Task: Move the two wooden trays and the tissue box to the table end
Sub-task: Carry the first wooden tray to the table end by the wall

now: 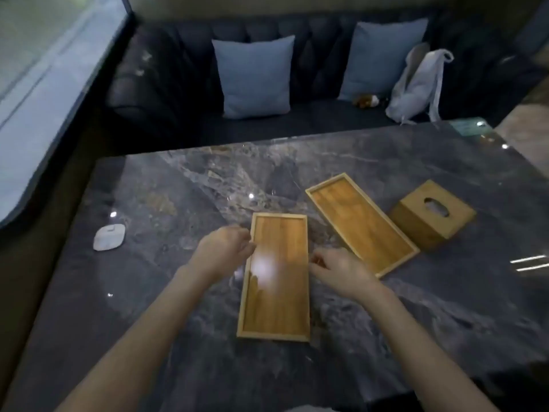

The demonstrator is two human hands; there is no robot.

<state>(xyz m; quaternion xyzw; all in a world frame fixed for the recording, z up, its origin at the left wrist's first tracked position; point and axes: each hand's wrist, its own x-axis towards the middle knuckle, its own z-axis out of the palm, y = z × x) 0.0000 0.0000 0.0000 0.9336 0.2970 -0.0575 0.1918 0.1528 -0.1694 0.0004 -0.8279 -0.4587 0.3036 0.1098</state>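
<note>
Two flat wooden trays and a wooden tissue box lie on a dark marble table (pixel 178 292). The near tray (pixel 276 292) lies lengthwise in front of me. My left hand (pixel 221 251) is at its left rim, fingers curled and touching the edge. Beside the tray's right rim, my right hand (pixel 341 270) has its fingers bent and apart; whether it touches the rim I cannot tell. The second tray (pixel 361 224) lies angled to the right. Just right of it stands the tissue box (pixel 432 215), its oval slot facing up.
A small white rounded object (pixel 109 237) lies on the table's left side. Beyond the far table edge is a dark sofa (pixel 178 84) with two blue cushions (pixel 255 75), a white bag (pixel 416 84) and a small brown item. A window is at the left.
</note>
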